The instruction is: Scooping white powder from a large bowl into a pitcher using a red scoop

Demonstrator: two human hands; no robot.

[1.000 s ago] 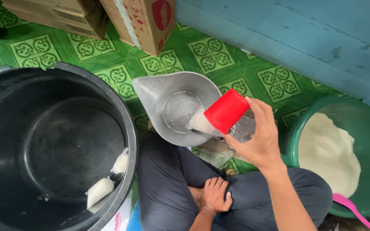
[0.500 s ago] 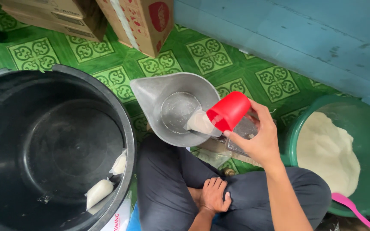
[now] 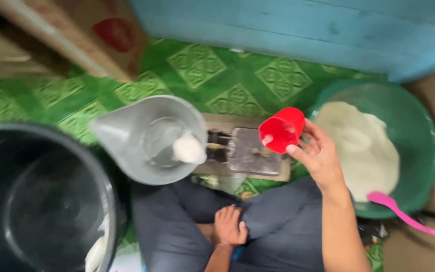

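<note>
Green patterned floor by a blue wall, with a black bucket at left.
Green basin of white dough, clear jug holding a dough lump; right hand curls around a tilted red cup; left hand rests loosely closed on the lap.

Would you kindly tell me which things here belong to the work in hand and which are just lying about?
In use:
right hand holding the red cup
clear jug with a white lump inside
green basin of white dough

Lying about:
black bucket
cardboard box
pink spoon
left hand, resting on the lap
</note>
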